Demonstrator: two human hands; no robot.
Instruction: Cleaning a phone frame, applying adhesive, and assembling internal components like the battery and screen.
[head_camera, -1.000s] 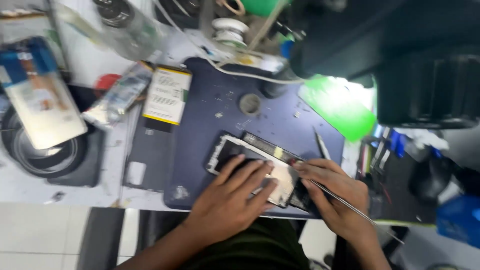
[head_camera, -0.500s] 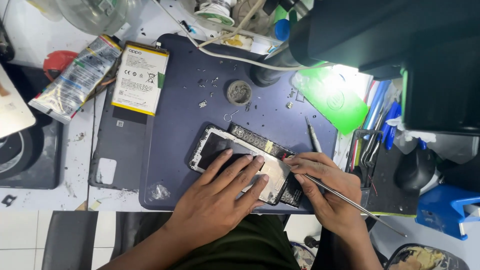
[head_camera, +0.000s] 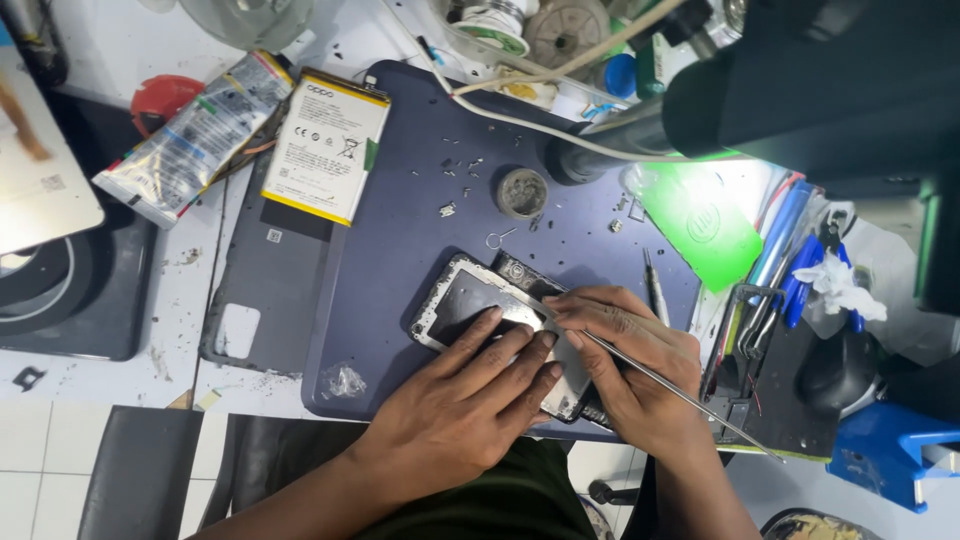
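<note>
Opened phone (head_camera: 470, 300) on the dark blue mat (head_camera: 400, 250), under both hands.
The left hand (head_camera: 470, 400) lies flat with fingers spread on the phone; at its 3 o'clock the right hand (head_camera: 630, 350) pinches thin metal tweezers (head_camera: 680, 395), tip touching the phone.

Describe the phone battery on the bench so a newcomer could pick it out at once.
Start at the dark blue work mat in the middle of the bench. The battery lies across its upper left edge: a flat white rectangle with yellow borders. Its neighbour to the left is a crumpled silvery tube, and the grey phone back cover lies just below it.
</note>
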